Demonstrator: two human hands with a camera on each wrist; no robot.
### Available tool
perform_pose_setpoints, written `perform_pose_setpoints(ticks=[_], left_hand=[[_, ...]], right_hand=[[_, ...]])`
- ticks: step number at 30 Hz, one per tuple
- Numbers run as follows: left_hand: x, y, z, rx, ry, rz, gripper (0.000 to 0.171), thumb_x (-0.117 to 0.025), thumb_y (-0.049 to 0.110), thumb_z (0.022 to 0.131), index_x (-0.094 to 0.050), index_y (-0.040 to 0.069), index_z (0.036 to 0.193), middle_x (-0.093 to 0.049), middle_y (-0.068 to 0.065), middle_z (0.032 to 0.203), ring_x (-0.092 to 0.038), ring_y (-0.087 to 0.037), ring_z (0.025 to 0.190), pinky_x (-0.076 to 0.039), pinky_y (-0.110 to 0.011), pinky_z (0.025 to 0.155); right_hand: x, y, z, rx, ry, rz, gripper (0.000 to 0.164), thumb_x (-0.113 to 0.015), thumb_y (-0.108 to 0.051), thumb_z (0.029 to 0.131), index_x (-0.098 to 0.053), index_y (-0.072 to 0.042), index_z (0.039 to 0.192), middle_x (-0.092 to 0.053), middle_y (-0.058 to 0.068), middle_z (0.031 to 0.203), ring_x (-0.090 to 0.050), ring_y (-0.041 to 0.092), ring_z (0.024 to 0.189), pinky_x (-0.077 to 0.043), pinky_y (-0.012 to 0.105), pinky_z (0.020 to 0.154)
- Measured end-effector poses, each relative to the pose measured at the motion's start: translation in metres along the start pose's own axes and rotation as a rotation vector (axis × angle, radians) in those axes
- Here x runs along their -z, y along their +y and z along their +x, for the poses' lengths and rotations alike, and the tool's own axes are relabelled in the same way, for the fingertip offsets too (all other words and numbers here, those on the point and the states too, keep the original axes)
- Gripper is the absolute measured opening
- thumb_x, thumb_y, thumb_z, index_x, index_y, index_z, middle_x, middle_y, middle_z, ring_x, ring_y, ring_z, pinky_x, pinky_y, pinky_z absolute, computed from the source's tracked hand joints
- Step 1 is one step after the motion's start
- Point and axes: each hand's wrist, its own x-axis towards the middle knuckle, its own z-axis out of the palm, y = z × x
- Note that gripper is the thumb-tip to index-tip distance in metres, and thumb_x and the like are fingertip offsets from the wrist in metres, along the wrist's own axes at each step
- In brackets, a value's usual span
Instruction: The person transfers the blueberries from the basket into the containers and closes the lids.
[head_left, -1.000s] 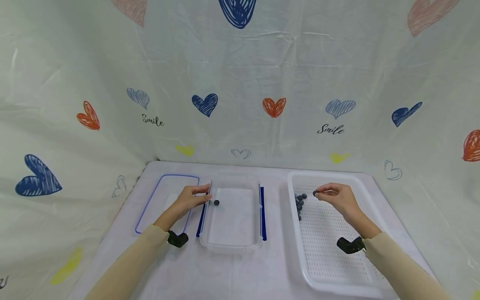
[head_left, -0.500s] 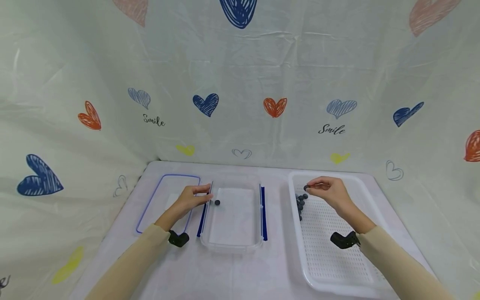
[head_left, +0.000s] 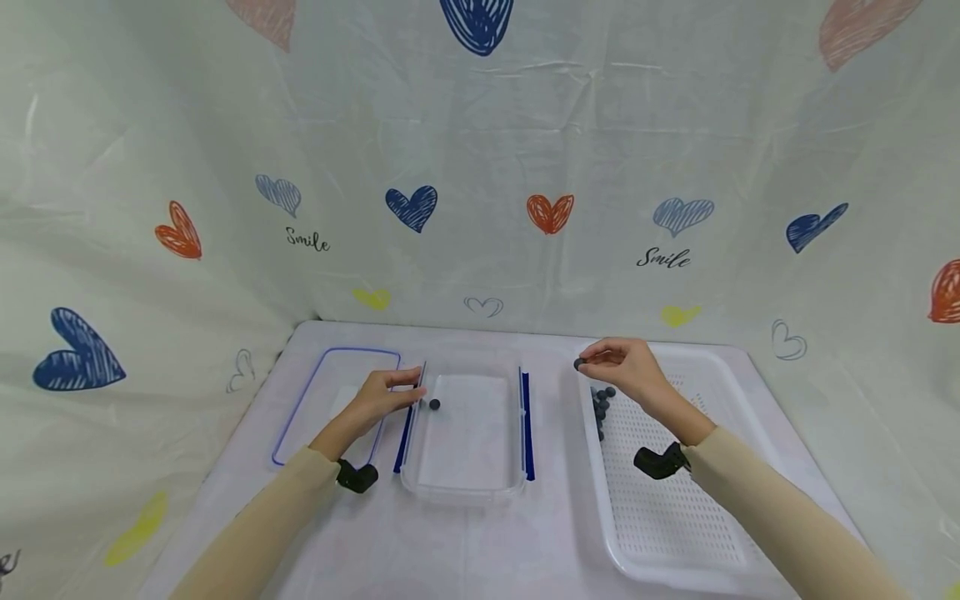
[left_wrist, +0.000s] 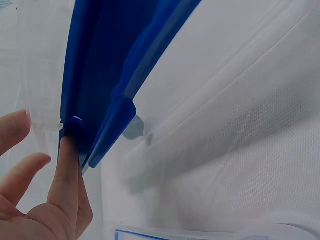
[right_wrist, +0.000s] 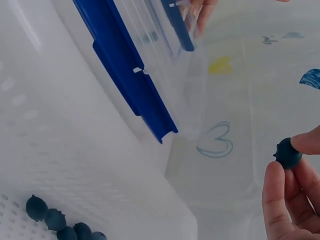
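Note:
My right hand pinches a blueberry between thumb and fingertips, above the left rim of a white perforated basket. Several more blueberries lie along the basket's left inner wall. My left hand holds the left wall of a clear plastic container, some fingers against its blue side latch and others at the wall's inner side. One blueberry sits inside that container, close to the left hand's fingertips.
Left of the container lies a clear lid with a blue edge, partly behind the left forearm. The container's right blue latch hangs out toward the basket. A curtain with printed hearts rises behind the table.
My right hand has moved left with the pinched blueberry, from over the basket's inside to its left rim. My left hand has stayed at the container's wall.

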Motion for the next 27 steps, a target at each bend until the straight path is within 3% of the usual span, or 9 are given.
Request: perform_pose_setpoints(ticks=[9, 27], left_hand=[[0.001, -0.002, -0.001, 0.0, 0.004, 0.006, 0.056, -0.072, 0.015, 0.094, -0.05, -0.001, 0.143, -0.047, -0.022, 0.147, -0.046, -0.036, 0.134, -0.054, -0.035, 0.096], [0.002, -0.003, 0.001, -0.006, 0.005, 0.001, 0.055, -0.071, 0.015, 0.094, -0.051, 0.0, 0.143, -0.048, -0.023, 0.145, -0.049, -0.035, 0.132, -0.054, -0.033, 0.094]], right_hand=[[-0.018, -0.012, 0.013, 0.022, -0.042, 0.027, 0.024, -0.078, -0.002, 0.085, -0.07, 0.01, 0.103, -0.07, 0.019, 0.101, -0.066, 0.014, 0.085, -0.058, 0.023, 0.074], [-0.059, -0.025, 0.041, 0.088, -0.129, 0.043, 0.017, -0.077, -0.001, 0.085, -0.072, 0.007, 0.099, -0.07, 0.016, 0.1, -0.068, 0.022, 0.088, -0.059, 0.027, 0.076]])
